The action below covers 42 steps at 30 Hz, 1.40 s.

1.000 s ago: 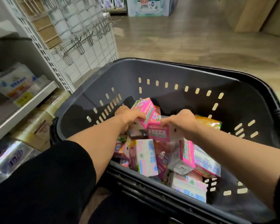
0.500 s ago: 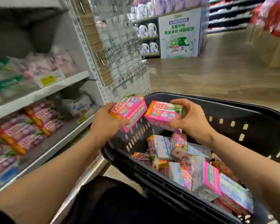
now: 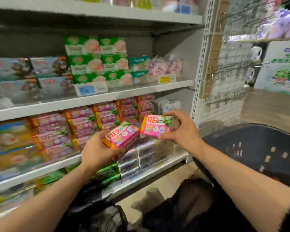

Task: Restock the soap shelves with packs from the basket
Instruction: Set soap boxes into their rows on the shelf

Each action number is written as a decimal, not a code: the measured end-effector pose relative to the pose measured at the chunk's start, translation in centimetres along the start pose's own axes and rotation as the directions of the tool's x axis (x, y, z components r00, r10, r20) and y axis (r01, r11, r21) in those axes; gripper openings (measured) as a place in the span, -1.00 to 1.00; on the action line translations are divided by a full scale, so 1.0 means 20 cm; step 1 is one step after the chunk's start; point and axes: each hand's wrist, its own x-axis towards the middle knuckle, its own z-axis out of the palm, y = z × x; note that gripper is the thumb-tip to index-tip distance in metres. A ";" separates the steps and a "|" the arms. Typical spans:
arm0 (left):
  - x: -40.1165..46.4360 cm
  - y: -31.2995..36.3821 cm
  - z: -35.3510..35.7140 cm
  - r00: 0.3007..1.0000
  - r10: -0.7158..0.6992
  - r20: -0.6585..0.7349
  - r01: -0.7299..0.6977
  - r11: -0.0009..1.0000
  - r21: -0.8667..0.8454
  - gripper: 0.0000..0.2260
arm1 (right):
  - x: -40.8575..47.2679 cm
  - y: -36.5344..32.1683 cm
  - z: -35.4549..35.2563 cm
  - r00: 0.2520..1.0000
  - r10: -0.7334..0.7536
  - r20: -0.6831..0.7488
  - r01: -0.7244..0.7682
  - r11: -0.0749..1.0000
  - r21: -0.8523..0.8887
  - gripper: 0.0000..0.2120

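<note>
- Since the shelving unit already carries rows of matching pink packs on its second-lowest visible tier, that stacked pink row looks like the right home for what the hands carry; judging by the labels, both packs are the same product.
- The dark basket sits low at the right, beside the shelf's end post, and its contents are out of sight from here, so more trips are probably due.
- The white boxed soaps stand on the tier below, directly under the hands; the packs should pass above them, not knock them.
- The left hand cups the left pink pack from beneath, thumb over its near edge, pack tilted.
- The right hand pinches the right pink pack between thumb below and fingers on top, held fairly level in front of the shelf.
- Best to seat one pack at a time, label outward, squared on the existing stack, steadying the pile before letting go.
</note>
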 end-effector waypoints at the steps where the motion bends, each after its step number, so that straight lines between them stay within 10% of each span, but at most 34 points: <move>1: -0.01 -0.05 -0.03 1.000 -0.025 -0.003 0.025 1.000 0.011 -0.33 | 0.02 0.00 0.07 1.000 -0.008 0.012 0.008 1.000 -0.007 -0.36; 13: 0.03 -0.62 -0.40 0.937 -0.306 -0.169 0.321 0.944 0.071 -0.35 | 0.27 -0.12 0.95 0.985 -0.076 0.155 0.046 0.981 0.191 -0.42; 32: 0.09 -0.86 -0.50 0.954 -0.287 -0.081 0.297 0.895 0.333 -0.29 | 0.55 -0.20 1.34 0.954 -0.271 0.129 0.211 0.911 0.354 -0.51; 42: 0.08 -0.90 -0.56 0.943 -0.316 -0.099 0.332 0.903 0.274 -0.27 | 0.46 -0.26 1.36 0.998 0.057 0.009 -0.044 0.652 0.757 -0.58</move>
